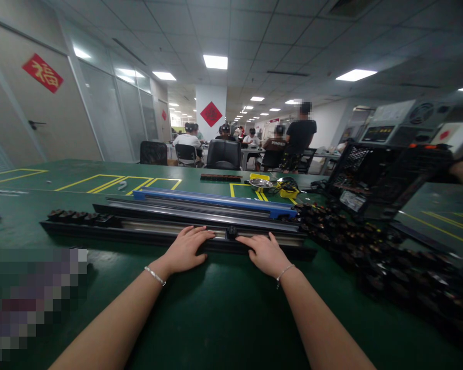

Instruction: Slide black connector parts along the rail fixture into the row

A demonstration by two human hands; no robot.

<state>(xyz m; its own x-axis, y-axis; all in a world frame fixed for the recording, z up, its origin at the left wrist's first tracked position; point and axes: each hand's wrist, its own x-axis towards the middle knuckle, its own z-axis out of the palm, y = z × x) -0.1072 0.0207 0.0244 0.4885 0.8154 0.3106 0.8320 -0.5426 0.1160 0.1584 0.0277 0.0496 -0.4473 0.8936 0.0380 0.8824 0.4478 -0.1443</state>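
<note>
"Hands?"

"Both open: left hand [187,251] with fingers on the near tray [119,237], right hand [265,252] with index beside the block [232,234] (touching? can't tell)."

"Edges?"

"Table [216,318] spreads from the tray's near edge toward six; blue rail [212,201] beyond at twelve; heap [389,257] at three."

light panels [215,62] glare white overhead, the green table [224,318] dimmer beneath (the right edge stretched and blurred).
</note>
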